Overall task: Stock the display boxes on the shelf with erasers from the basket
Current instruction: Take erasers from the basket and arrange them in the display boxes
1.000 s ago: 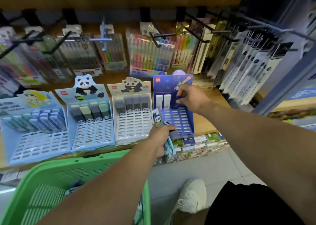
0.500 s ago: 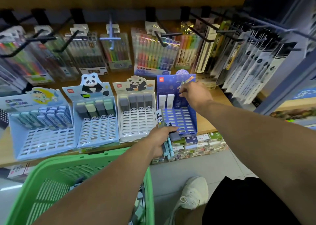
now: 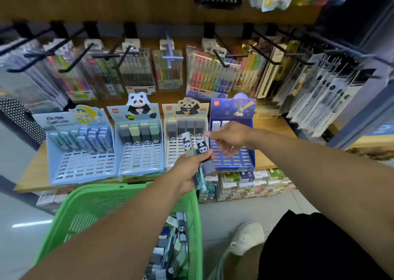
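Four display boxes stand side by side on the wooden shelf (image 3: 275, 130): a pale blue box (image 3: 81, 164), a panda box with grey and green erasers (image 3: 139, 158), a white panda box (image 3: 174, 154) with grey erasers, and a dark blue box (image 3: 241, 160) with two white erasers at its back. My left hand (image 3: 189, 171) grips a bundle of panda erasers (image 3: 195, 146) in front of the white box. My right hand (image 3: 229, 138) hovers over the dark blue box, fingers loosely spread toward the bundle, holding nothing. The green basket (image 3: 106, 196) below holds several erasers.
Packs of pens and markers (image 3: 210, 73) hang on black hooks behind the boxes. Stacked small eraser boxes (image 3: 249, 181) fill the lower shelf under the blue box. My white shoe (image 3: 245, 237) stands on the grey floor at the right of the basket.
My right hand has come back from the rear of the dark blue box toward the bundle in my left hand. The camera view has shifted upward and the basket's contents now show.
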